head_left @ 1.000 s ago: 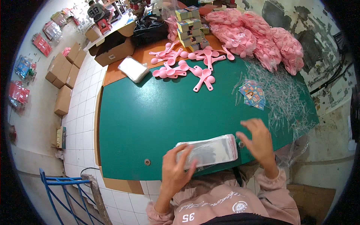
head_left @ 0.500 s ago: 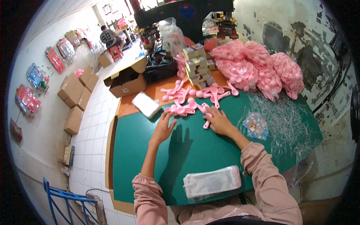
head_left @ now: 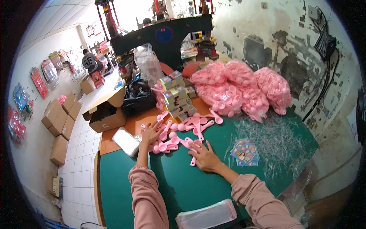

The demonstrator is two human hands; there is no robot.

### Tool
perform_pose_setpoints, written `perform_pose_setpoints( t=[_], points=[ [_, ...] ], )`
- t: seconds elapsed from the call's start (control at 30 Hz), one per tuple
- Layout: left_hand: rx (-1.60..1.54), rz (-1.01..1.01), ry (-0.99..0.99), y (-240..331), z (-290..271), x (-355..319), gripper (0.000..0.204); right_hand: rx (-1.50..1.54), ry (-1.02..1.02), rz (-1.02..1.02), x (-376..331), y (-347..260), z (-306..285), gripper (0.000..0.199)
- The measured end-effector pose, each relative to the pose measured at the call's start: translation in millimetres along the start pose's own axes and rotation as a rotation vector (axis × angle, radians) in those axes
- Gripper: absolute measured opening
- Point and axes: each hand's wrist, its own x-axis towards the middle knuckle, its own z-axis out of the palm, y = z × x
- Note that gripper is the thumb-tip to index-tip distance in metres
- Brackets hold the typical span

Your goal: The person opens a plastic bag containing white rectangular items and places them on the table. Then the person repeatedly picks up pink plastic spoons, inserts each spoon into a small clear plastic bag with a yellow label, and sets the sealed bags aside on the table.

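A loose pile of pink plastic measuring spoons [head_left: 166, 146] lies across the middle of the green table. My left hand [head_left: 151, 133] reaches onto the pile's left side, its fingers stretched out over the spoons. Nearer to me, my right hand [head_left: 206, 157] rests with spread fingers at the pile's right edge. One pink spoon [head_left: 193, 161] lies partly beneath its fingertips, its handle end pointing toward me. Neither hand has its fingers wrapped round a spoon.
White pack [head_left: 126, 142] left of the pile; stacked small boxes [head_left: 177, 100] behind. Bulging bags of pink spoons [head_left: 225, 89] stand back right. Printed cards [head_left: 245, 153] and clear plastic strips [head_left: 278, 145] lie right, clear bags [head_left: 207, 216] near me. A carton [head_left: 108, 119] stands far left.
My left hand has moved forward from the table onto the spoon pile. My right hand stays by the same spoon. The view has tilted up, so the table sits lower in the picture.
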Motion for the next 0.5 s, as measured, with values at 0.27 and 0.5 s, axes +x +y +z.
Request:
perform_pose_setpoints(
  t=[0.27,0.5],
  points=[
    [0.002,-0.111,0.228,42.2,19.9,-73.5,0.052,0.139,0.142,0.154,46.1,33.6,0.0,0.034],
    [-0.801,-0.020,0.157,80.4,30.5,-106.3,0.057,0.036,-0.142,0.493,84.6,80.9,5.9,0.053]
  ],
)
